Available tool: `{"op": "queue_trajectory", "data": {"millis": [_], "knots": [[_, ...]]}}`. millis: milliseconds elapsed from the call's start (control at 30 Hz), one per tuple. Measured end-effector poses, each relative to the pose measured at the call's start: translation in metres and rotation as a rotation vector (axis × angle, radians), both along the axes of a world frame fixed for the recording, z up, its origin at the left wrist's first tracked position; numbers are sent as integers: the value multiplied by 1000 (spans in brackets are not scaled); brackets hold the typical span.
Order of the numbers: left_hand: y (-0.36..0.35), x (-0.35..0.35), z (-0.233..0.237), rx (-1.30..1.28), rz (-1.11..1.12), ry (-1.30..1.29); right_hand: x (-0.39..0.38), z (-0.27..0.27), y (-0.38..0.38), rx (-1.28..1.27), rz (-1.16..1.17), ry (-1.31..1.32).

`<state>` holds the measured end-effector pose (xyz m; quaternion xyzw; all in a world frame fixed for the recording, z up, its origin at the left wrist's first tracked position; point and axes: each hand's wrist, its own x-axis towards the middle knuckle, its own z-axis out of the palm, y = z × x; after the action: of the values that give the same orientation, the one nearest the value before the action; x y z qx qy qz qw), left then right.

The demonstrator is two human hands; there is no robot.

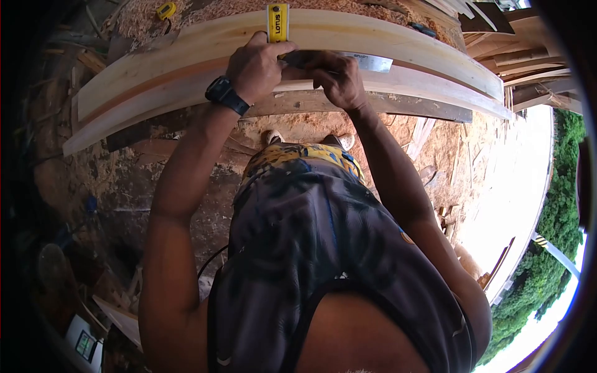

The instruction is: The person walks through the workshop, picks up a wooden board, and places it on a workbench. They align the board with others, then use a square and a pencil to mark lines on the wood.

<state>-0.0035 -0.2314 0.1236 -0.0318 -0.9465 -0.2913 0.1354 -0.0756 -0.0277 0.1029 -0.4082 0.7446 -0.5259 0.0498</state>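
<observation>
My left hand (256, 67), with a dark watch on its wrist, is closed at the lower end of a yellow try square handle (278, 22) marked LOTUS. The handle lies across the upper pale plank (186, 45). A metal blade (374, 63), also marked LOTUS, sticks out to the right along that plank's near side; its join with the handle is hidden by my hands. My right hand (341, 79) is over the blade, its fingers pinched together close to my left fingertips. Whatever sits in that pinch is hidden. A second pale plank (429, 91) runs along the near side.
Beneath the planks is a dark wooden beam (286, 103). Wood shavings (211, 11) cover the far side, where a yellow tape measure (166, 10) lies. A dark tool (423, 28) rests beyond the plank. Stacked boards (528, 65) stand at right.
</observation>
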Motion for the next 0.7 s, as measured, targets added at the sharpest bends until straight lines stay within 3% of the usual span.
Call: {"op": "queue_trajectory", "data": {"millis": [700], "knots": [[-1, 0, -4, 17, 16, 10, 2, 10, -4, -5, 20, 39]]}}
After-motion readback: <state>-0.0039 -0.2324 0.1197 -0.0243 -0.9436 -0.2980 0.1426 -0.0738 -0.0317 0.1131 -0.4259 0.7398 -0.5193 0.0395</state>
